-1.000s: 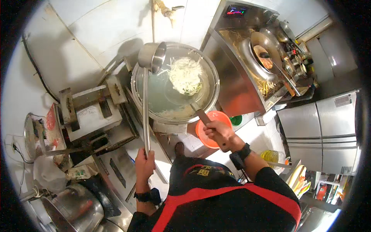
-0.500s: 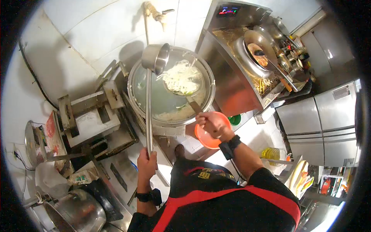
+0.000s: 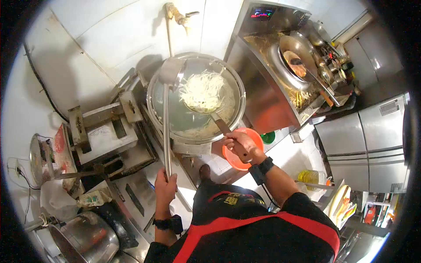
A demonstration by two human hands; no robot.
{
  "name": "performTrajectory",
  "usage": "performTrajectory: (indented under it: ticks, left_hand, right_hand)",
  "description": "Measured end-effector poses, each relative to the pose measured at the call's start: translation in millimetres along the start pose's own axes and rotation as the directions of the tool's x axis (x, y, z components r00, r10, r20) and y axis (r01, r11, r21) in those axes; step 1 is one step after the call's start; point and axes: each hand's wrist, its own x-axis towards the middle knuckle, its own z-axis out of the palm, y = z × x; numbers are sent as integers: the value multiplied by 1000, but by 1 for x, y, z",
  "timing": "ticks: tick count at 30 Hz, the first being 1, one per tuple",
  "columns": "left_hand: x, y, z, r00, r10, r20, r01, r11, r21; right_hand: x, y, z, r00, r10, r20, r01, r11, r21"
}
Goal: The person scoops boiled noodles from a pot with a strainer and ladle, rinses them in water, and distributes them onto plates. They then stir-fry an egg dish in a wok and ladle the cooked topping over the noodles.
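Where a brown-handled strainer (image 3: pixel 222 126) lies within the rim of a wide metal pot (image 3: pixel 193 140), thin pale strips (image 3: pixel 202 90) sit heaped in a loose tangle, yellow-green at the lower edge, cloudy liquid (image 3: pixel 180 117) around; strainer's depth I cannot tell. Right hand (image 3: pixel 248 143): fingers closed round the strainer's handle, above an orange bowl (image 3: pixel 231 159). Left hand (image 3: pixel 165 187): fingers wrapped round the long handle of a steel ladle (image 3: pixel 166 127), cup over the pot's left rim. Behind: white tiled wall (image 3: pixel 127 30) with 1 tap (image 3: pixel 179 17). To the right: steel stove (image 3: pixel 263 94) bearing a wok (image 3: pixel 294 44).
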Motion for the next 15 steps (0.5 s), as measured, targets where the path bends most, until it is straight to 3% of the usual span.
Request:
performTrajectory:
  ticks: [1,3,5,7,9,11,13,15]
  left_hand:
    - [-2,4,-1,1000,4,12,-5,999,48]
    - [-6,5,-2,1000,7,20,-9,996,93]
    - [-8,0,-1,998,-48,-27,50,997,59]
    - [-10,-9,-3,998,-56,-40,57,998,41]
    - [-10,-14,-4,997,-58,-54,59,998,17]
    - [-12,-14,-4,997,-19,-77,21,999,30]
    - [-11,-13,-3,997,-23,-75,23,1000,-6]
    - [-6,-26,-2,994,-1,-109,17,988,151]
  right_hand:
    - [2,-2,-3,1000,-4,6,4,1000,-6]
    - [3,3,-12,978,50,201,-68,994,86]
    - [-28,0,19,985,-12,170,4,999,46]
    - [-53,1,14,997,-65,-41,61,993,-97]
    - [-72,13,-14,1000,-20,-10,18,985,-171]
    - [-96,30,-16,957,-232,-172,76,776,-626]
    - [-109,49,-11,911,-165,-377,-106,790,-603]
    - [-101,52,-15,902,-113,-418,-134,846,-517]
